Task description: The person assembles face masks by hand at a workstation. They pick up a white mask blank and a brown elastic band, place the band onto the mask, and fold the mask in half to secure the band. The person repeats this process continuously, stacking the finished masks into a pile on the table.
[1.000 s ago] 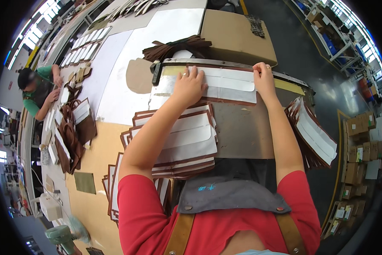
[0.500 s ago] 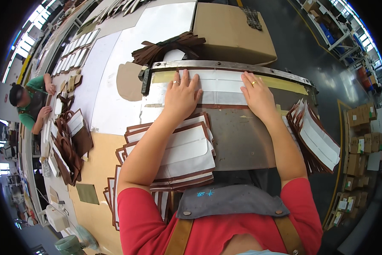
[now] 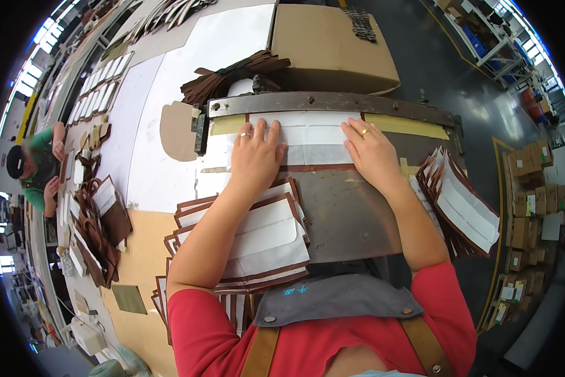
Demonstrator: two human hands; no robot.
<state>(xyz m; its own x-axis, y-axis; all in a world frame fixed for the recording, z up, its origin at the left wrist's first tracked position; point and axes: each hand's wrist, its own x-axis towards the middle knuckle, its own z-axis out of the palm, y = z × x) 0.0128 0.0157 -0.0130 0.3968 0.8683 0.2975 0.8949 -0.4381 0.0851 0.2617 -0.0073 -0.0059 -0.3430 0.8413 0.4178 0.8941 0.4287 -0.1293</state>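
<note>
One left hand (image 3: 255,154), one right hand (image 3: 375,156), fingers (image 3: 274,132) outstretched on white panel (image 3: 317,137), far-right cardboard boxes (image 3: 521,232), contents hidden

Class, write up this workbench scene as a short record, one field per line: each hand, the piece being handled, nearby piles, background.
Left hand: palm down, on the left end of a white panel
Right hand: palm down, at the panel's right end
Piece: brown-edged, lying flat, far edge along a metal bar; whether tucked under it is unclear
Nearby piles: panel stack by the left forearm; fanned stack beyond the right forearm
Background: brown strips, tan box; co-worker at far left
</note>
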